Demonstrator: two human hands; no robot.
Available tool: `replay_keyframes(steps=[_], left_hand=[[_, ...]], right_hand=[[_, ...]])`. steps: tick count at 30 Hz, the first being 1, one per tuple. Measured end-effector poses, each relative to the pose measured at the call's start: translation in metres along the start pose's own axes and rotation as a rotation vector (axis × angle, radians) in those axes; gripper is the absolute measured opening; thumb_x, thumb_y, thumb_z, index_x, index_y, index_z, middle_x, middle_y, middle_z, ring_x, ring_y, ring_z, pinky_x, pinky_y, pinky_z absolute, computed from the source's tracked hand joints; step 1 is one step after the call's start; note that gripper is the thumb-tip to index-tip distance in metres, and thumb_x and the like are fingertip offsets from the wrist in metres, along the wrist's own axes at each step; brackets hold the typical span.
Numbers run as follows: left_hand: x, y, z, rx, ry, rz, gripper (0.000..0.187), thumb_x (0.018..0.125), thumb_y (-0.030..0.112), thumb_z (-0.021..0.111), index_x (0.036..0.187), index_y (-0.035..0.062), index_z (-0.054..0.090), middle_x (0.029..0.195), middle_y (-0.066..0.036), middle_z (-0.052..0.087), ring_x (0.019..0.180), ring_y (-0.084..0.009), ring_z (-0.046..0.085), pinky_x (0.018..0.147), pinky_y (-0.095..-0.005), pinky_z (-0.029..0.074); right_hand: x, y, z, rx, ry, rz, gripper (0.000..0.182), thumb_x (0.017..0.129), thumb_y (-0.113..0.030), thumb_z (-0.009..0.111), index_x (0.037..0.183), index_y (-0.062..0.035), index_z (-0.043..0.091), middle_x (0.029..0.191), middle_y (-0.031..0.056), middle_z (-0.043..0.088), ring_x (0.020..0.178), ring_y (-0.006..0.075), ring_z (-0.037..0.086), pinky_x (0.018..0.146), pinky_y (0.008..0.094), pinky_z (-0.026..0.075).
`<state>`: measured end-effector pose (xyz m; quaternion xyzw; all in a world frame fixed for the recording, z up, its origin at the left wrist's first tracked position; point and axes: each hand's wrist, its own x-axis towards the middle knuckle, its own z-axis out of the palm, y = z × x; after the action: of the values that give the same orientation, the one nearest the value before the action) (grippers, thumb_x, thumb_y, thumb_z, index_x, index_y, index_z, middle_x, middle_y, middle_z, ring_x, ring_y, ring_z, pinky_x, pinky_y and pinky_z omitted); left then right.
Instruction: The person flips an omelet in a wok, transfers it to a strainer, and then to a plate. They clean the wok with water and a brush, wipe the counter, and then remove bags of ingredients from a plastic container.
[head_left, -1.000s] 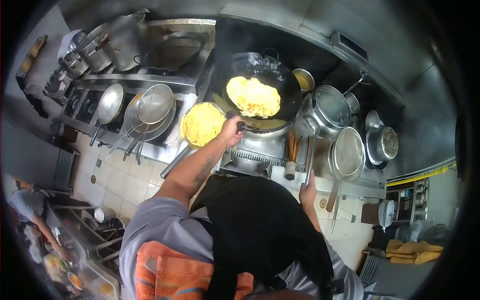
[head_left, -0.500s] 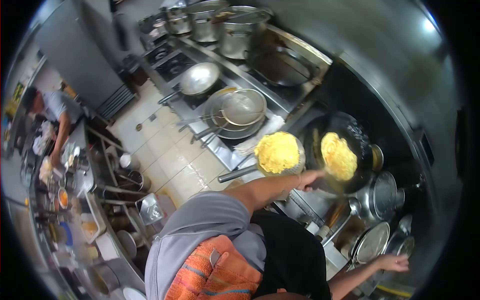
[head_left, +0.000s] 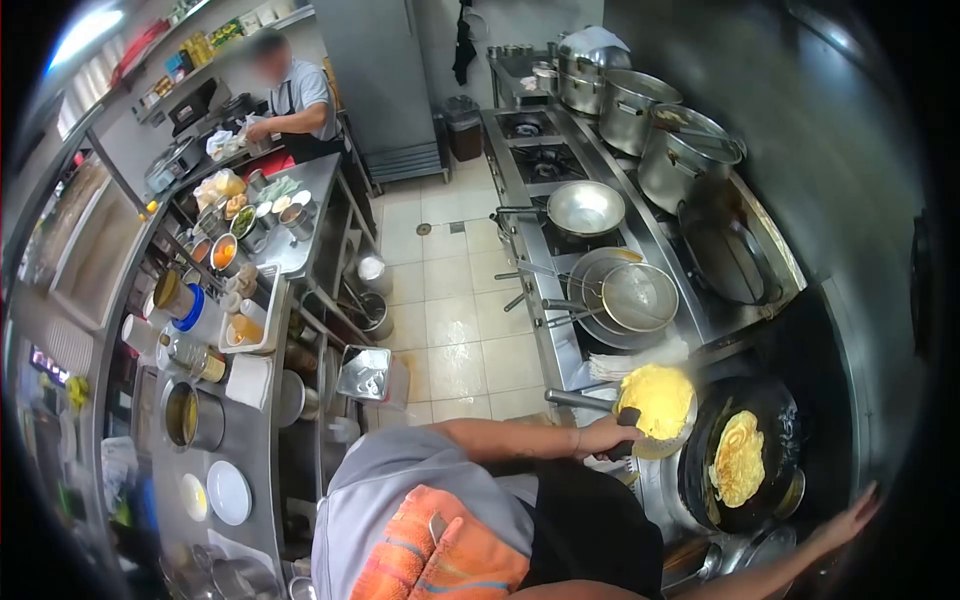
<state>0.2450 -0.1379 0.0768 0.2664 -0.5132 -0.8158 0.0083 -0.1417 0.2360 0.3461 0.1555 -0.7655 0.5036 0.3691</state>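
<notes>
My left hand (head_left: 603, 437) is closed around a black handle (head_left: 627, 432); what the handle belongs to is not clear. Just beyond it, a pan (head_left: 683, 437) with a long handle holds a round yellow omelette (head_left: 658, 398). To the right sits a dark wok (head_left: 775, 405) on the stove, with a second, browned omelette (head_left: 738, 460) in it. My right hand (head_left: 852, 517) reaches out to the far right near the wall, its fingers stretched and holding nothing visible.
Farther along the stove are a mesh strainer (head_left: 640, 297) over a pan, a silver pan (head_left: 586, 208) and tall pots (head_left: 690, 160). A counter with containers (head_left: 228, 250) and a white plate (head_left: 229, 492) runs along the left. A co-worker (head_left: 300, 100) stands at the back left.
The view has turned, bringing more of the left counter into sight. My right hand has moved farther out toward the wall. The omelette in the wok now looks narrower.
</notes>
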Motion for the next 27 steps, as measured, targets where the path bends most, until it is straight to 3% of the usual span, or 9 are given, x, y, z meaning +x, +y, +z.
replay_keyframes(steps=[3,5,6,12,13,16,20,24,27], left_hand=[[-0.023,0.006,-0.012,-0.113,0.108,0.033,0.034,0.095,0.046,0.07,0.1,0.0128,0.066,0.066,0.0,0.061,0.042,-0.0079,0.048,0.037,-0.0257,0.034],[-0.04,0.012,-0.013,-0.155,0.137,0.024,0.034,0.096,0.046,0.07,0.095,0.0125,0.065,0.065,0.0,0.06,0.042,-0.0079,0.048,0.036,-0.0257,0.034],[-0.044,0.014,-0.014,-0.187,0.161,0.016,0.035,0.097,0.045,0.071,0.089,0.0122,0.064,0.064,0.0,0.06,0.042,-0.0078,0.048,0.036,-0.0258,0.033],[-0.031,-0.01,-0.026,-0.174,0.184,-0.032,0.03,0.099,0.045,0.069,0.101,0.0153,0.063,0.071,-0.002,0.065,0.045,-0.0078,0.05,0.036,-0.0253,0.033],[-0.034,-0.006,-0.023,-0.201,0.172,-0.012,0.029,0.1,0.044,0.068,0.101,0.0152,0.063,0.073,-0.003,0.066,0.046,-0.0083,0.05,0.038,-0.0259,0.035],[-0.04,0.0,-0.021,-0.164,0.151,0.007,0.029,0.1,0.044,0.067,0.101,0.0151,0.063,0.074,-0.003,0.066,0.046,-0.0083,0.049,0.039,-0.0265,0.035],[-0.044,0.008,-0.019,-0.128,0.123,-0.019,0.03,0.1,0.044,0.067,0.101,0.0146,0.063,0.074,-0.004,0.065,0.047,-0.0085,0.049,0.039,-0.0267,0.035],[-0.053,0.011,-0.011,-0.114,0.11,-0.042,0.032,0.099,0.044,0.067,0.099,0.0129,0.063,0.071,-0.003,0.064,0.044,-0.0092,0.047,0.038,-0.0266,0.035],[-0.051,0.011,-0.012,-0.126,0.102,-0.027,0.032,0.099,0.044,0.068,0.096,0.0124,0.063,0.069,-0.003,0.063,0.042,-0.0095,0.046,0.037,-0.0266,0.033]], right_hand=[[-0.002,-0.004,0.011,-0.028,0.248,-0.088,0.051,0.111,-0.029,0.054,0.153,-0.0002,0.054,0.161,0.022,0.048,0.144,0.0288,0.052,0.12,0.0378,0.039],[0.013,0.035,0.022,-0.218,0.309,-0.508,0.057,0.109,-0.035,0.058,0.154,-0.0002,0.051,0.161,0.0232,0.048,0.143,0.0298,0.053,0.12,0.0386,0.04],[0.022,0.03,0.026,-0.285,-0.064,-0.4,0.058,0.109,-0.035,0.058,0.154,0.0001,0.051,0.159,0.024,0.049,0.143,0.0322,0.053,0.121,0.0397,0.039],[-0.016,-0.068,0.05,0.352,0.369,0.033,0.057,0.109,-0.031,0.057,0.156,-0.0002,0.048,0.162,0.0213,0.048,0.146,0.0318,0.049,0.123,0.0419,0.035],[0.008,-0.036,0.052,0.114,0.202,-0.285,0.058,0.108,-0.029,0.06,0.157,-0.0005,0.046,0.163,0.0206,0.045,0.147,0.0306,0.048,0.122,0.0421,0.037],[-0.029,-0.101,0.081,0.132,-0.149,-0.22,0.053,0.107,-0.023,0.063,0.154,-0.0021,0.052,0.16,0.0222,0.049,0.146,0.0314,0.049,0.12,0.0417,0.042],[-0.028,-0.088,0.08,0.471,0.365,-0.102,0.062,0.105,-0.023,0.067,0.16,-0.0055,0.044,0.165,0.0217,0.042,0.148,0.0307,0.046,0.121,0.0435,0.04],[-0.069,-0.149,0.1,0.245,-0.309,-0.229,0.06,0.105,-0.019,0.067,0.156,0.0043,0.044,0.159,0.0251,0.047,0.142,0.0314,0.052,0.113,0.0428,0.048],[-0.066,-0.135,0.111,0.336,0.063,-0.238,0.063,0.107,-0.019,0.065,0.16,0.0027,0.038,0.161,0.0221,0.045,0.145,0.0309,0.048,0.118,0.0417,0.042]])
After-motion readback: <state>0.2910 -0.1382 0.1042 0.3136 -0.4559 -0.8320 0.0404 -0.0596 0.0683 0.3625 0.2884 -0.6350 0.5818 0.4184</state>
